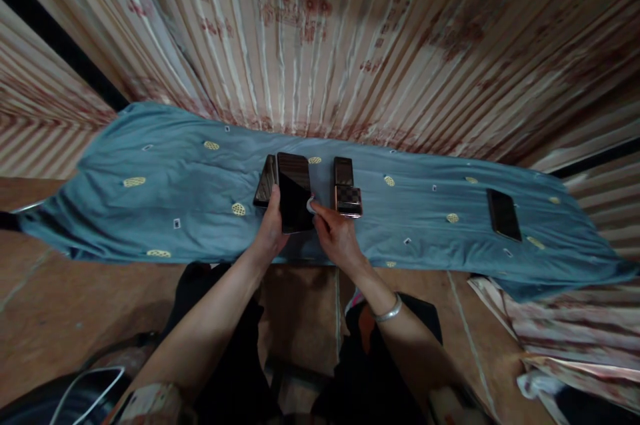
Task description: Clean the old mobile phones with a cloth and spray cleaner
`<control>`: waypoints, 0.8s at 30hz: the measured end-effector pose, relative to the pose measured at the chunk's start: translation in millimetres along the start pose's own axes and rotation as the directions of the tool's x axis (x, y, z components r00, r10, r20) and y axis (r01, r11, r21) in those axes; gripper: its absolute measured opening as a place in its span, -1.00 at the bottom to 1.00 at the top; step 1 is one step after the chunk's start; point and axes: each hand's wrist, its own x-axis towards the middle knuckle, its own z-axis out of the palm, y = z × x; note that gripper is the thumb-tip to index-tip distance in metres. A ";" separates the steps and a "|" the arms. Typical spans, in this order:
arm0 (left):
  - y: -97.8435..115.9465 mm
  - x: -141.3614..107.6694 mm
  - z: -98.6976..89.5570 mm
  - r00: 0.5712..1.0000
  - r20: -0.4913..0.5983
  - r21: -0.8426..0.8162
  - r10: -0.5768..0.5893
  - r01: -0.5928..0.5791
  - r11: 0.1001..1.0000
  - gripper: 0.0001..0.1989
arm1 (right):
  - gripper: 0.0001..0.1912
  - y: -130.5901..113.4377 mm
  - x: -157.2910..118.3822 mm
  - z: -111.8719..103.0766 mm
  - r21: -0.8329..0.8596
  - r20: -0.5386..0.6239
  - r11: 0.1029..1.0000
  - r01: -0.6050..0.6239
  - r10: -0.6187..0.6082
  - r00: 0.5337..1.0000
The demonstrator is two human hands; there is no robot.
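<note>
My left hand (271, 226) is closed on the lower left edge of a black-screened tablet (294, 188), thumb along its side. The tablet is tilted up above the cloth. At its right edge, my right hand (338, 234) pinches a small whitish thing (311, 205) against the screen; its kind is too small to tell. Another dark flat device (265, 182) lies just left of the tablet, partly hidden by it. Right of my hands are a small dark phone-like device (343, 171) and, below it, a checkered dark device (349, 200) with a shiny edge.
A blue patterned cloth (425, 238) covers the long narrow table. A black phone (504, 214) lies near its right end. A pleated curtain (320, 65) hangs right behind the table. A dark round container (75, 398) with a white cable stands at the lower left.
</note>
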 end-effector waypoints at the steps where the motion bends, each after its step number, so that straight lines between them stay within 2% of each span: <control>1: 0.8 -0.1 0.6 1.000 -0.002 0.002 0.005 -0.005 1.000 -0.38 | -0.62 -0.4 -2.0 0.0 0.003 0.011 1.000 -0.003 0.003 1.000; 6: 5.7 -0.4 -1.6 1.000 -0.004 0.036 0.022 -0.022 0.999 -0.31 | -0.62 -3.8 -12.1 -2.2 0.010 0.062 1.000 -0.008 0.007 0.998; 12: 8.2 -0.1 -6.5 0.998 -0.011 0.021 0.062 -0.061 0.998 -0.36 | -0.59 -7.8 -18.7 -6.6 0.021 0.117 0.998 -0.054 0.051 0.992; 24: 0.5 2.9 1.8 0.992 -0.059 0.006 0.110 -0.110 0.994 -0.44 | -0.55 -15.8 -18.7 7.3 0.049 0.134 0.996 -0.078 0.071 0.988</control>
